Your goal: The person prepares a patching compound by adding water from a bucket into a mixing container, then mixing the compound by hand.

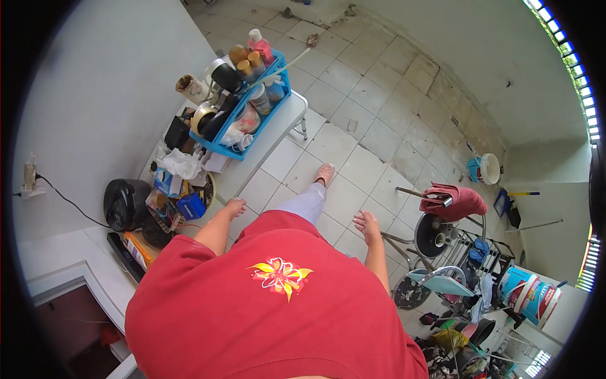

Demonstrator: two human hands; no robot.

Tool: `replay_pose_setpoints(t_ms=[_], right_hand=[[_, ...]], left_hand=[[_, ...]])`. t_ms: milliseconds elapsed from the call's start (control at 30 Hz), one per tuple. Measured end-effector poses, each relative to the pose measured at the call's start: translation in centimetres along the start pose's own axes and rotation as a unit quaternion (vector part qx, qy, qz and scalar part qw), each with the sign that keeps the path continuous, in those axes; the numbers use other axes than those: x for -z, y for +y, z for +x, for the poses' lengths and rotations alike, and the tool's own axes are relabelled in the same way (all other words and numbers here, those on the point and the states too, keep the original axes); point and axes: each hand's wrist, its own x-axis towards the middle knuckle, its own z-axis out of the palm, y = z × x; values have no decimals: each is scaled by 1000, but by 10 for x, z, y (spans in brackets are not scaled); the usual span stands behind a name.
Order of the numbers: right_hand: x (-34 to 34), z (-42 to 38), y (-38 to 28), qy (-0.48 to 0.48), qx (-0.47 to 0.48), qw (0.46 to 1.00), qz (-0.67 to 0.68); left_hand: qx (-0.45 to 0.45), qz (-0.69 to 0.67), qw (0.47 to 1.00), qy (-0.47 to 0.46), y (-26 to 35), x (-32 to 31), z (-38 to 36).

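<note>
Basket (218, 149), blue, on white bench (278, 129). Left hand (235, 207) open, fingers loosely bent, just beside bench edge, on near side of basket. Right hand (366, 224) open, fingers spread, above tiled floor (331, 148), right of basket. Pink bottle (260, 47) stands in far end of basket. White plastic bag (183, 164) on near side of basket. Red towel (454, 201) well right of basket, draped over metal frame (413, 192).

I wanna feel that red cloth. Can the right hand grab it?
Probably, with a stretch or step: the right hand is open and empty, and mostly bare floor shows between it and the red cloth.
</note>
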Motion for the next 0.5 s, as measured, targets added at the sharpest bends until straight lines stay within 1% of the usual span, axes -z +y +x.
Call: replay_pose_setpoints(t_ms=[33, 100, 133, 200, 233, 267, 333, 400, 467, 500], right_hand=[[8, 20, -2, 1, -1, 1000, 1], [28, 48, -6, 77, -11, 996, 33], [42, 57, -2, 123, -41, 991, 28], [59, 52, -8, 197, -107, 974, 6], [66, 45, -14, 224, -142, 964, -8], [71, 41, -19, 231, -166, 958, -26], [85, 44, -37, 236, -194, 950, -59], [102, 58, -57, 220, -195, 950, -103], [117, 81, -79, 205, -193, 948, -151], [123, 95, -92, 195, -193, 946, -175]], left_hand=[[1, 2, 1000, -1, 14, -5, 14], [52, 10, 998, -37, 52, -21, 43], [51, 6, 998, -40, 78, -28, 53], [102, -9, 992, -74, 123, -52, 69], [81, -8, 993, -84, 147, -64, 79], [63, -7, 994, -93, 175, -74, 88], [-18, 41, 993, -105, 243, -86, 89], [-107, 28, 990, -87, 308, -95, 77], [-190, 27, 970, -147, 352, -100, 61], [-185, 22, 973, -139, 365, -105, 60]])
